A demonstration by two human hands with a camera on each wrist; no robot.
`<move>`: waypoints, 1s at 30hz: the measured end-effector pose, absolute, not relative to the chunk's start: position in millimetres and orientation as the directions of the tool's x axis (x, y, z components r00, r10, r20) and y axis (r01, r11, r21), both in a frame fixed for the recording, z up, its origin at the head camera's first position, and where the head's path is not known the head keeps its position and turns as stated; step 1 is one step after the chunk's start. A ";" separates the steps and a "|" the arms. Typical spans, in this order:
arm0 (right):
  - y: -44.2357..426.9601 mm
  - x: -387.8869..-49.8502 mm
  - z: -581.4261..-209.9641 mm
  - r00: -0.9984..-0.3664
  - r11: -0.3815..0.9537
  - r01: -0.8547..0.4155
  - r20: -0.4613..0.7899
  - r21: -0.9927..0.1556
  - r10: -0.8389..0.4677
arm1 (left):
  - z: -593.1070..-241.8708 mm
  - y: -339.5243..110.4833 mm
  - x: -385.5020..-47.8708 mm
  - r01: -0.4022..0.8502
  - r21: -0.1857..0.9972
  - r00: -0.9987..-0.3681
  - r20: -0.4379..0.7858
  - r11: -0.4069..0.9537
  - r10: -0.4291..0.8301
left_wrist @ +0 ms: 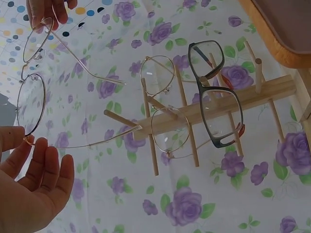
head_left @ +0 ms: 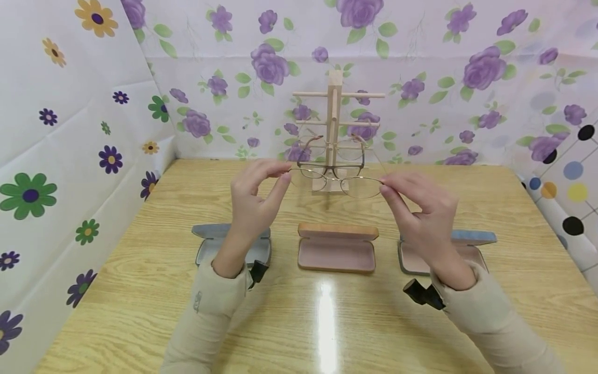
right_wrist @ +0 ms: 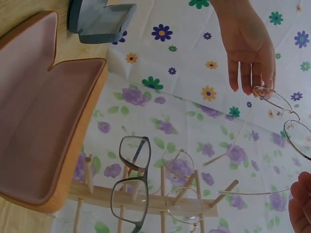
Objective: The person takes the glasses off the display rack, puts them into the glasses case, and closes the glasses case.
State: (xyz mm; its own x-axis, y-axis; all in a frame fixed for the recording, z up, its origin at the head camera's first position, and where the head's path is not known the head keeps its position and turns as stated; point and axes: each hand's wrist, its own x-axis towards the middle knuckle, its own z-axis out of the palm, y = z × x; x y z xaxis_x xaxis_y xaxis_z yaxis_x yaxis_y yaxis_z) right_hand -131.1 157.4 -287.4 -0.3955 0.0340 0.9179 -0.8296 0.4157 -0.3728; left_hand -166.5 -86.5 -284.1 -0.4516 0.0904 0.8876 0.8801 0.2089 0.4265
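While your left hand [head_left: 256,196] and right hand [head_left: 424,209] pinch the wire glasses [head_left: 361,187] in front of the rack [head_left: 334,85], hold only the outer corners, since the pair looks light and fragile, though stiffness barely shows.

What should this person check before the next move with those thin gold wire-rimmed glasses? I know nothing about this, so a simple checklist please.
1. Left hand pinches one end of the thin gold wire-rimmed glasses: ok.
2. Right hand pinches the other end: ok.
3. The slender metal temple arms are unfolded: ok, both extend out from the frame.
4. The arms are clear of the pale wooden stand: cannot tell; one tip overlaps its end in the left wrist view.
5. The dark-rimmed rectangular glasses are hanging on the stand: ok.
6. The clear, rounded lenses are free of smudges: cannot tell at this size.
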 end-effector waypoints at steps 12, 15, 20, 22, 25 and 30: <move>158.6 -127.2 -303.7 -0.407 0.397 -0.837 0.913 -0.376 0.006 | -294.2 -92.2 -153.9 0.849 0.518 -0.528 0.840 0.106 0.122; 158.9 -125.6 -307.5 -0.407 0.395 -0.839 0.914 -0.375 0.004 | -295.3 -92.6 -150.5 0.833 0.549 -0.553 0.823 0.071 0.127; 159.2 -124.4 -313.2 -0.396 0.370 -0.853 0.918 -0.368 0.000 | -297.7 -93.0 -145.3 0.796 0.603 -0.605 0.786 0.057 0.126; 159.4 -123.8 -315.0 -0.396 0.360 -0.857 0.918 -0.368 -0.003 | -298.9 -93.2 -143.7 0.777 0.627 -0.628 0.768 0.054 0.125; 160.0 -123.1 -316.8 -0.399 0.345 -0.862 0.917 -0.371 -0.009 | -300.4 -93.8 -142.1 0.759 0.650 -0.650 0.749 0.049 0.132; 160.4 -123.6 -319.8 -0.397 0.308 -0.875 0.918 -0.373 -0.016 | -301.7 -94.1 -140.6 0.748 0.662 -0.661 0.736 0.047 0.146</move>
